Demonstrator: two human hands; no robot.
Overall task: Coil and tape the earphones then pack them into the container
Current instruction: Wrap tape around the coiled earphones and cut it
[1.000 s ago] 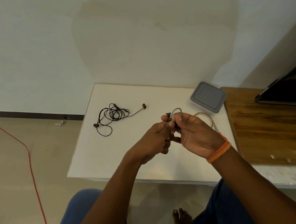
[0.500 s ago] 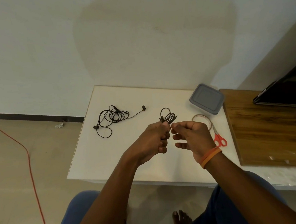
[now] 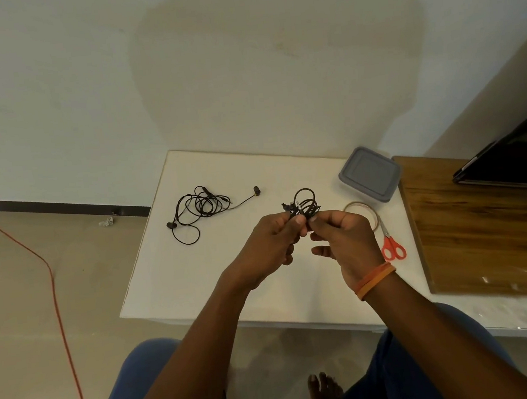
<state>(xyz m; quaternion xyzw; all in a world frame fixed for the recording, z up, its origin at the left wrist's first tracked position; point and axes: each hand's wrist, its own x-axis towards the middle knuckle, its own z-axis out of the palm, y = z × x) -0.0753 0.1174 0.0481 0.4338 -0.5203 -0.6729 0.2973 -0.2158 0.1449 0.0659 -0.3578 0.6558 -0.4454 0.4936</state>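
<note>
Our left hand (image 3: 270, 247) and right hand (image 3: 345, 243) meet above the white table (image 3: 153, 274), both pinching one coiled black earphone bundle (image 3: 304, 206) between them. The grey lidded container (image 3: 369, 173) sits beyond our right hand; a loose earphone tangle (image 3: 203, 206) lies beyond our left.

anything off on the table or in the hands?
One thing: the second pair of earphones lies loose and tangled on the white table, not coiled. The container has its lid on. Both hands grip the coiled earphones.
</note>
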